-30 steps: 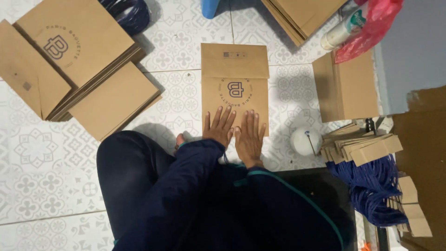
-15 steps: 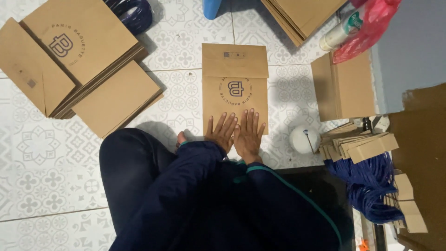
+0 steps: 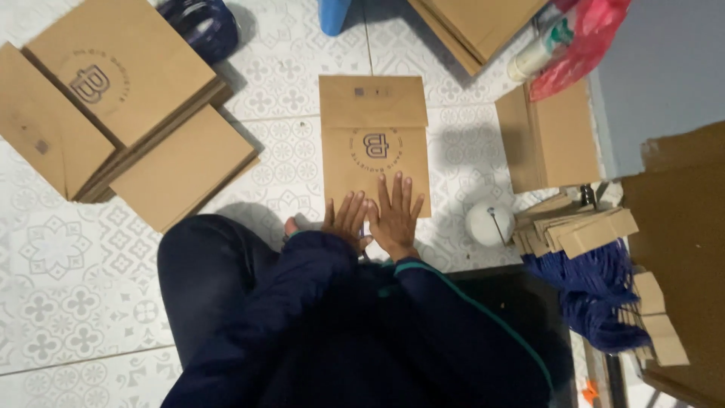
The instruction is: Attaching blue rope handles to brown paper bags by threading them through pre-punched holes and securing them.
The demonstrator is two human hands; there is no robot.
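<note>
A flat brown paper bag with a round printed logo lies on the patterned tile floor in front of me. My left hand and my right hand rest side by side, palms down and fingers spread, on the bag's near edge. Neither hand grips anything. My dark blue sleeves and my knee fill the lower part of the view.
Stacks of flat brown bags lie at the left, more stacks at the top and right. A white round container, brown paper strips and blue cord bundles sit at the right. A red plastic bag is top right.
Both hands have slid back toward me along the bag, from below the logo to its near edge. The view has shifted slightly.
</note>
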